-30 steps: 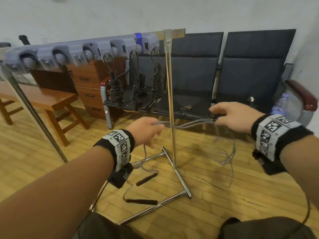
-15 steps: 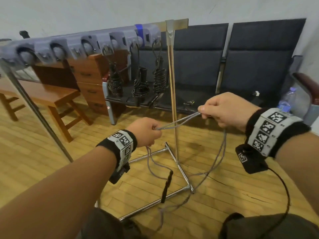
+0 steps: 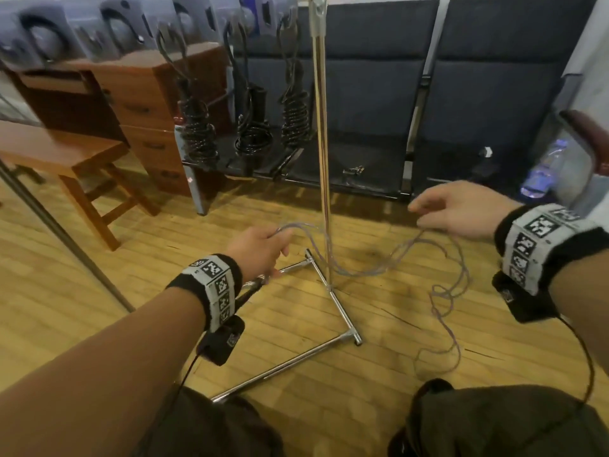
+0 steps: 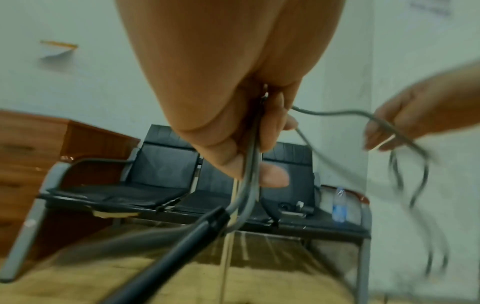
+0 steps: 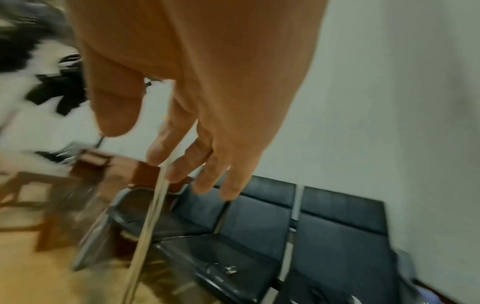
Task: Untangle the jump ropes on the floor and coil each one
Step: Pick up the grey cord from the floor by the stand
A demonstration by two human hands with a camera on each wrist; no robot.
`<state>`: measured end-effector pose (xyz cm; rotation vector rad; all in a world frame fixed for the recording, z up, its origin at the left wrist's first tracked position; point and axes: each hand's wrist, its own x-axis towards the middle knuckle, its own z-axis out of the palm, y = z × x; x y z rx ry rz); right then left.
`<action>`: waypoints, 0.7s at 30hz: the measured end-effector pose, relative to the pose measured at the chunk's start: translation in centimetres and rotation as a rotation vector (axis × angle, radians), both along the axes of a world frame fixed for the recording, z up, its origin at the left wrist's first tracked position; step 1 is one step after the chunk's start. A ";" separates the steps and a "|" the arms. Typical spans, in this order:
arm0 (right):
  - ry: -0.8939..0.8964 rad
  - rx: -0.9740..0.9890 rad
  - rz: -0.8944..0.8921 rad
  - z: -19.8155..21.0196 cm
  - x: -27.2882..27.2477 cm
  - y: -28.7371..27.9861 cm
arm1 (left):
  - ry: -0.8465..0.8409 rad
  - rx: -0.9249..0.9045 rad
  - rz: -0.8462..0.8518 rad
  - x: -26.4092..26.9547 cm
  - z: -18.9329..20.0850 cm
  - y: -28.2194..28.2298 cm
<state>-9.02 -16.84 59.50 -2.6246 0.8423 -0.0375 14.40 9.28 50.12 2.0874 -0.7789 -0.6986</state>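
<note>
A thin grey jump rope (image 3: 362,270) sags in loose loops between my two hands above the wooden floor. My left hand (image 3: 263,247) grips several strands of it in a fist, and the left wrist view shows the strands (image 4: 249,164) running between thumb and fingers. A black handle (image 3: 250,291) (image 4: 182,242) hangs just below that fist. My right hand (image 3: 451,209) is out to the right with straight, spread fingers (image 5: 182,154). The rope passes by its fingertips (image 4: 384,131) and drops in tangled loops (image 3: 445,305) to the floor.
A chrome stand's pole (image 3: 321,159) rises between my hands, its base bars (image 3: 336,301) on the floor. Three coiled black ropes (image 3: 252,136) hang from its hooks. Black bench seats (image 3: 461,94) line the wall; a wooden stool (image 3: 66,153) and drawers (image 3: 148,103) stand left. A water bottle (image 3: 540,176) lies right.
My right hand has let go its pinch, opened and swung out to the right. The taut rope now sags. The black handle has come up to my left fist.
</note>
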 end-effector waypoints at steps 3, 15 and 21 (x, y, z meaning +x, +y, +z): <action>0.156 0.108 0.262 -1.6 3.1 4.5 | 0.116 -0.108 -0.134 -0.8 0.4 -1.6; -0.191 0.729 0.176 -6.8 8.3 7.1 | -0.117 0.113 -0.220 -0.3 -4.4 -2.6; -0.255 0.920 0.051 -9.1 8.4 4.8 | 0.102 -0.050 0.020 0.2 -7.9 -3.4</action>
